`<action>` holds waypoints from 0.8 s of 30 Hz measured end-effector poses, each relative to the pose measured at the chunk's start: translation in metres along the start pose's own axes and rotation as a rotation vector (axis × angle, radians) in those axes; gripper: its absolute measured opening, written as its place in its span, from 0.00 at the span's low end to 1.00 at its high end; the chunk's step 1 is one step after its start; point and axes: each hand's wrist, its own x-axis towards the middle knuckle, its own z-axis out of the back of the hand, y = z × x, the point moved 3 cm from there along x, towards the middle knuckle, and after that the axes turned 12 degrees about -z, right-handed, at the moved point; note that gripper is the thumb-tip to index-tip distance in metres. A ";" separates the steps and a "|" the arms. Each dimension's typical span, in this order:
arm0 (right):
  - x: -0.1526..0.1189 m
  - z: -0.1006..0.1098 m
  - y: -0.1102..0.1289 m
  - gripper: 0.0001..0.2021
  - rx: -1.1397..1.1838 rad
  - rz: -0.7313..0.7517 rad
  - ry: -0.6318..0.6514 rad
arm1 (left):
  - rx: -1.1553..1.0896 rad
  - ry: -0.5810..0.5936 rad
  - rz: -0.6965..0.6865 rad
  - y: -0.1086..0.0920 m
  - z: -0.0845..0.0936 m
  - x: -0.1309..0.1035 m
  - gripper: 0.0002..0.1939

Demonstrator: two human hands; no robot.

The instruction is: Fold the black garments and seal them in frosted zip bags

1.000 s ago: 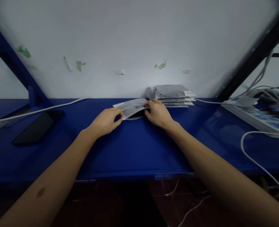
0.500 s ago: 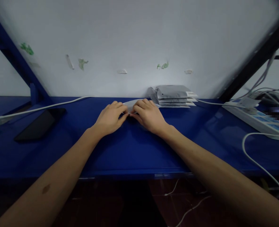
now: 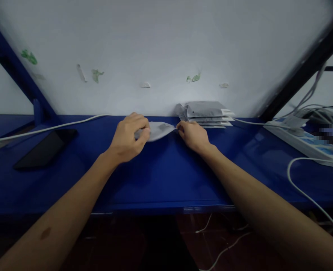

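Observation:
A pale grey plastic bag [image 3: 158, 131] is held just above the blue tabletop, its front edge curving toward me. My left hand [image 3: 131, 136] is closed around its left end, thumb in front. At the other end, my right hand [image 3: 193, 135] pinches the narrow right tip between thumb and fingers. What the bag contains is hidden. Just behind my right hand lies a stack of several grey plastic packets [image 3: 206, 110] with white labels at their right ends.
A black phone-like slab [image 3: 46, 148] lies on the blue table [image 3: 161, 184] at the left, near a white cable [image 3: 67, 124]. A white power strip [image 3: 304, 145] with tangled cords is at the right. A white wall [image 3: 155, 49] rises behind, between slanted posts.
My hands, close together at the bag before, have moved apart: the right one to the right, the left one slightly left. More of the bag now shows, drawn out between them.

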 end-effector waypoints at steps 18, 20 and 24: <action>-0.009 0.003 0.014 0.14 0.155 -0.038 -0.005 | 0.433 0.685 0.427 0.032 -0.011 -0.015 0.22; -0.008 0.001 0.013 0.15 0.168 -0.052 -0.005 | 0.482 0.702 0.479 0.037 -0.008 -0.017 0.23; -0.006 -0.002 0.010 0.20 0.178 -0.079 0.006 | 0.580 0.714 0.634 0.049 -0.003 -0.026 0.29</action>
